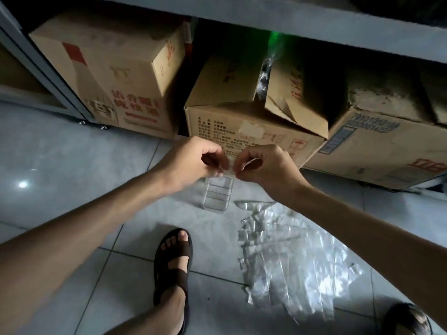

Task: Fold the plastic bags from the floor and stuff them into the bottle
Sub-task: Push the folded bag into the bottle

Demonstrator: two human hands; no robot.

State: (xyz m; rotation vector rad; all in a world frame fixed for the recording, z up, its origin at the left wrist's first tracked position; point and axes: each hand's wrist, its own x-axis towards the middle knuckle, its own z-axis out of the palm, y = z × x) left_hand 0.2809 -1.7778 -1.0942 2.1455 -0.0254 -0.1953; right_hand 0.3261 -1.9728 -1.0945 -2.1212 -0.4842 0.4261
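Note:
My left hand (193,160) and my right hand (266,165) meet in the middle of the view, both pinching one small clear plastic bag (229,169) between fingertips. Directly below them a clear ribbed plastic bottle (216,197) lies on the tiled floor. A pile of several clear plastic bags (290,257) is spread on the floor to the right, under my right forearm. The bottle's mouth is hidden behind my hands.
Cardboard boxes (242,126) stand in a row under a grey shelf (314,22) just beyond my hands. My left foot in a brown sandal (173,264) rests on the grey tiles; another sandalled foot (408,320) shows at the bottom right.

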